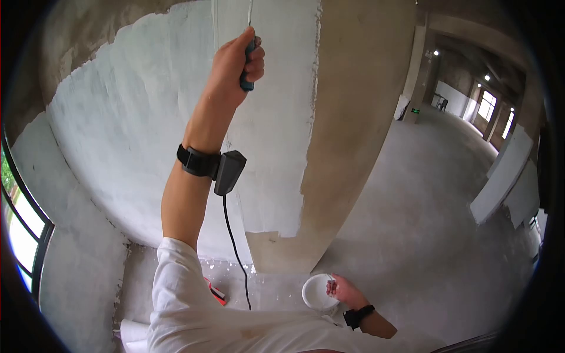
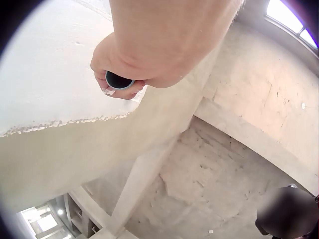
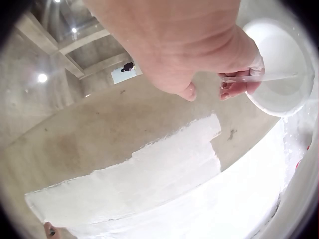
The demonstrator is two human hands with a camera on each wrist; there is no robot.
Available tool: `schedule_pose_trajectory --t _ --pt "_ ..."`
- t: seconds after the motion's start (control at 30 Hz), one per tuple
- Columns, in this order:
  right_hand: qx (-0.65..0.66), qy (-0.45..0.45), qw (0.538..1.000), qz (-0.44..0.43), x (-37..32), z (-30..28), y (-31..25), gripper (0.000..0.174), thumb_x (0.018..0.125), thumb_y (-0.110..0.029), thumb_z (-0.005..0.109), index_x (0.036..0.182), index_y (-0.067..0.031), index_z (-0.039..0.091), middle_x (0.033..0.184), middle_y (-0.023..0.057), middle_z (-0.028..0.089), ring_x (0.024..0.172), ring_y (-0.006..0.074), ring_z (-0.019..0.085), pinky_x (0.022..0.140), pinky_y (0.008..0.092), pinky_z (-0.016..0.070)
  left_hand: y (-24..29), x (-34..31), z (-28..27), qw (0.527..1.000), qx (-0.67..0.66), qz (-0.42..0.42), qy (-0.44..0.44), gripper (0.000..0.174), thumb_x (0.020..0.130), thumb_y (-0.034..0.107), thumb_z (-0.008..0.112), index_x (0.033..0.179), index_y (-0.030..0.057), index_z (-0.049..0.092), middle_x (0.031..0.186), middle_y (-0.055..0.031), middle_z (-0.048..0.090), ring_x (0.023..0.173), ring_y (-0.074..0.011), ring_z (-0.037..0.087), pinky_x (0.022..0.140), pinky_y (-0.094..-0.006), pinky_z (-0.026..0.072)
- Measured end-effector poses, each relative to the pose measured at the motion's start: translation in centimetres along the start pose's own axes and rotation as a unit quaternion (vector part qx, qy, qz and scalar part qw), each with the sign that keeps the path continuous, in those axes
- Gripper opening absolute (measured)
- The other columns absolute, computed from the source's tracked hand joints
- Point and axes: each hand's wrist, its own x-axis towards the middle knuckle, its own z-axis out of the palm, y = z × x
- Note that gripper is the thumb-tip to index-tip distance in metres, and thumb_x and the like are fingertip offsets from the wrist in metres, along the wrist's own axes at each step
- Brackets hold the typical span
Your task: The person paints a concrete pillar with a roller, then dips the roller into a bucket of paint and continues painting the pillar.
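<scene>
My left hand (image 1: 231,62), raised high before the wall, grips the dark teal handle (image 1: 248,82) of what looks like a putty knife; only a thin pale line of it shows above the fist. In the left wrist view the round butt of the handle (image 2: 119,80) pokes out of the curled fingers. Low at my side, the right hand (image 1: 348,294) holds a white bucket (image 1: 305,291) by its bail, fingers curled round it. Across the bucket's mouth runs the bail's clear grip (image 3: 274,76). White smears mark the right fingers.
White coating (image 1: 147,106) covers much of the wall and ends raggedly beside a bare grey-brown strip (image 1: 347,100). A red-and-white object (image 1: 218,292) lies on the splattered floor at the wall's foot. At left is a dark-framed window (image 1: 44,235); a long hall floor (image 1: 424,165) stretches right.
</scene>
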Motion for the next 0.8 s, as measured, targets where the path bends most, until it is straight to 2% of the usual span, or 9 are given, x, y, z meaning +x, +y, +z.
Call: schedule_pose_trajectory --t 0.03,0.1,0.17,0.23,0.53,0.8 --pt "-0.006 0.013 1.000 0.005 0.3 -0.2 0.0 0.034 0.094 -0.036 0.063 0.086 -0.0033 0.057 0.073 0.0077 0.058 0.066 0.0207 0.057 0.066 0.0355 0.0502 0.6 0.6 0.2 1.000 0.004 0.005 -0.003 0.028 0.104 0.028 0.048 0.086 0.0059 0.048 0.065 0.0028 0.039 0.051 -0.0044 0.032 0.040 -0.0200 0.0240" --pt "0.001 0.009 1.000 -0.005 0.6 -0.2 -0.4 0.036 0.093 -0.036 0.064 0.086 -0.0024 0.056 0.075 0.0089 0.058 0.067 0.0218 0.057 0.067 0.0361 0.0501 1.8 2.1 0.9 1.000 0.005 0.009 0.002 0.029 0.104 0.028 0.048 0.086 0.0058 0.048 0.065 0.0028 0.039 0.051 -0.0044 0.032 0.040 -0.0199 0.0242" --pt "-0.002 0.016 1.000 0.001 0.3 -0.1 -0.4 0.032 0.099 -0.031 0.055 0.090 -0.0012 0.049 0.075 0.0103 0.055 0.063 0.0225 0.051 0.065 0.0384 0.0480 2.1 2.6 0.9 1.000 0.004 0.010 0.008 0.029 0.104 0.029 0.048 0.085 0.0058 0.048 0.065 0.0028 0.039 0.051 -0.0044 0.031 0.040 -0.0198 0.0243" --pt "-0.009 0.026 1.000 -0.002 0.7 -0.5 -0.4 0.031 0.098 -0.031 0.054 0.091 -0.0010 0.048 0.074 0.0100 0.054 0.062 0.0226 0.050 0.065 0.0394 0.0479 1.6 2.3 0.3 1.000 -0.003 0.008 -0.008 0.030 0.104 0.029 0.047 0.085 0.0058 0.048 0.065 0.0028 0.039 0.051 -0.0042 0.032 0.040 -0.0193 0.0246" --pt "-0.010 -0.025 0.999 -0.032 1.5 -1.2 -0.5 0.031 0.097 -0.033 0.057 0.087 -0.0043 0.054 0.073 0.0071 0.056 0.064 0.0190 0.056 0.065 0.0348 0.0498 -5.7 -3.8 -3.3 0.997 0.034 -0.042 0.059 0.030 0.103 0.032 0.048 0.086 0.0077 0.049 0.063 0.0038 0.038 0.048 -0.0036 0.031 0.038 -0.0195 0.0234" --pt "-0.030 0.034 0.999 0.010 1.5 -0.2 -1.5 0.032 0.098 -0.034 0.056 0.087 -0.0047 0.055 0.071 0.0059 0.057 0.064 0.0179 0.056 0.066 0.0335 0.0490 -10.8 -7.5 -4.8 0.991 0.036 -0.083 0.099 0.031 0.103 0.034 0.048 0.085 0.0083 0.049 0.063 0.0038 0.039 0.046 -0.0032 0.030 0.037 -0.0193 0.0232"
